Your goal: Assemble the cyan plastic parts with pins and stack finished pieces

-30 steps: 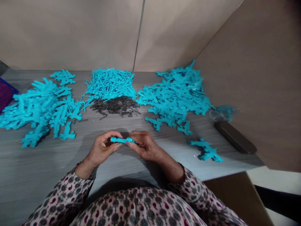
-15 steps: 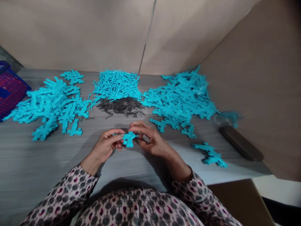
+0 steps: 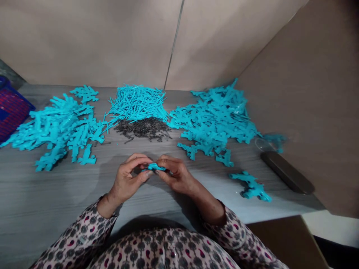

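Note:
Between both hands, above the grey table (image 3: 70, 198), is a small turquoise plastic toy gun (image 3: 153, 166), seen nearly edge-on. My left hand (image 3: 130, 174) pinches its left end between thumb and fingers. My right hand (image 3: 177, 172) grips the right end the same way, with the thumb tips close together at its near side. The fingers cover much of the piece. Beyond the hands lie a heap of thin turquoise rods (image 3: 137, 101) and, in front of it, a heap of small dark pins (image 3: 143, 128).
Turquoise gun-shaped parts are piled at the left (image 3: 56, 123) and right (image 3: 215, 116). Several turquoise toy guns (image 3: 251, 186) lie apart at the right, near a dark elongated case (image 3: 287, 172). A blue and red basket (image 3: 14, 108) stands far left; panels close off the back and right.
The toy gun has been turned from showing its side to nearly edge-on. My right fingers have closed onto its right end, and both thumbs have come together at it.

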The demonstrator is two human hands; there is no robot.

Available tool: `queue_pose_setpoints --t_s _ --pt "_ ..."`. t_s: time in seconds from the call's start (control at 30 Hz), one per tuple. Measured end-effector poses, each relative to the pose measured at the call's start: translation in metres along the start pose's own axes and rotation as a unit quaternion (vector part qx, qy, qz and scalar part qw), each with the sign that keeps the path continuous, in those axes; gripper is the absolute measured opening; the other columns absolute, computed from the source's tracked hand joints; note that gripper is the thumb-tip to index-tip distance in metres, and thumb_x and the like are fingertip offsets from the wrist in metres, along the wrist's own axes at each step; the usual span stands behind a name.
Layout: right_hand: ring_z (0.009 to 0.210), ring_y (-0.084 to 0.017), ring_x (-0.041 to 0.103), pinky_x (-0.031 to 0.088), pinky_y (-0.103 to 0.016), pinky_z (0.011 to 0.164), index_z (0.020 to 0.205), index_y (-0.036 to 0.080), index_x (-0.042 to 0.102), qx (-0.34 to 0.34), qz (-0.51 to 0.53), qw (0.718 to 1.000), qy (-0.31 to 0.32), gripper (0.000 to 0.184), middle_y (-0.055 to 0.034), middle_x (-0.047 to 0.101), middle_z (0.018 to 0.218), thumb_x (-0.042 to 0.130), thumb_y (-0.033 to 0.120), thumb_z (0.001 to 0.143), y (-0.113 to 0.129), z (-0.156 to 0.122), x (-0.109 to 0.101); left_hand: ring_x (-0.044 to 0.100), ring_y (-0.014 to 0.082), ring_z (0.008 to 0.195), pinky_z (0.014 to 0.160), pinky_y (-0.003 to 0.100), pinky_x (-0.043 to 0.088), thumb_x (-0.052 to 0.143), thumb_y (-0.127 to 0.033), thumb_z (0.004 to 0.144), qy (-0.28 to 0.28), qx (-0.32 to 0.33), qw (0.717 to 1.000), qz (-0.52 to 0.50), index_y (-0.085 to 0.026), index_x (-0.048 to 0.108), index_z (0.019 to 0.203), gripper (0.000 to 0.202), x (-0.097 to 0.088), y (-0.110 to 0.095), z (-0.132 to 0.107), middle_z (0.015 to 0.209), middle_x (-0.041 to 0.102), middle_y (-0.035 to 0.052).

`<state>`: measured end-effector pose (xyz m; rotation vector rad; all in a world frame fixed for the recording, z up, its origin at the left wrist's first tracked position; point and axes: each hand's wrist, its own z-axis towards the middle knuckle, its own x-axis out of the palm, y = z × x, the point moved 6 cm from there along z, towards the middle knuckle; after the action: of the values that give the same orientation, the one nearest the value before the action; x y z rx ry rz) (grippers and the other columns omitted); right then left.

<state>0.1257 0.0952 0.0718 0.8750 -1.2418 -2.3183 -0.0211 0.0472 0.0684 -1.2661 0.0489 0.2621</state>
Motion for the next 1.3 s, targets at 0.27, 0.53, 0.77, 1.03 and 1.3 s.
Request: queue_pose_setpoints --t_s 0.27,0.53,0.77,1.03,1.3 --pt "0.075 -0.014 0.054 0.044 -0.025 0.068 0.091 0.017 0.061 -0.029 0.015 0.998 0.046 0.019 -0.0043 0.057 0.083 0.051 0.031 0.099 0.0 -0.002 0.011 0.062 0.0133 0.075 0.065 0.022 0.049 0.072 -0.012 0.081 -0.009 0.158 0.984 0.083 -0.017 0.073 0.098 0.018 0.004 -0.031 -0.005 0.082 0.069 0.0049" --pt "0.069 -0.013 0.051 0.043 -0.025 0.064 0.09 0.016 0.061 -0.044 0.019 0.998 0.039 0.023 -0.0021 0.055 0.074 0.05 0.034 0.099 0.006 -0.005 0.014 0.058 0.0127 0.07 0.063 0.023 0.048 0.072 -0.009 0.08 -0.003 0.179 0.979 0.098 -0.014 0.071 0.092 0.013 0.007 -0.039 -0.008 0.077 0.066 0.0048" --pt "0.075 -0.015 0.059 0.047 -0.027 0.068 0.095 0.016 0.063 -0.046 0.013 0.998 0.041 0.019 -0.0054 0.062 0.08 0.05 0.029 0.099 0.014 -0.007 0.016 0.056 0.0125 0.067 0.06 0.024 0.046 0.07 -0.009 0.081 -0.001 0.158 0.986 0.051 -0.014 0.068 0.086 0.008 0.008 -0.042 -0.009 0.071 0.062 0.003" --pt "0.075 -0.015 0.06 0.048 -0.026 0.067 0.098 0.016 0.064 -0.053 -0.01 0.998 0.02 0.015 -0.0057 0.064 0.081 0.052 0.024 0.098 0.019 -0.008 0.014 0.054 0.0129 0.067 0.06 0.024 0.045 0.07 -0.011 0.082 0.001 0.131 0.991 0.01 -0.016 0.068 0.086 0.007 0.009 -0.04 -0.007 0.069 0.06 0.0019" --pt "0.069 -0.014 0.058 0.046 -0.024 0.063 0.086 0.017 0.061 -0.038 -0.006 0.999 0.024 0.021 -0.0045 0.061 0.077 0.049 0.029 0.099 0.016 -0.007 0.014 0.057 0.0119 0.07 0.061 0.022 0.046 0.071 -0.012 0.08 -0.006 0.13 0.99 0.055 -0.016 0.066 0.084 0.008 0.011 -0.04 -0.007 0.079 0.061 0.0028"
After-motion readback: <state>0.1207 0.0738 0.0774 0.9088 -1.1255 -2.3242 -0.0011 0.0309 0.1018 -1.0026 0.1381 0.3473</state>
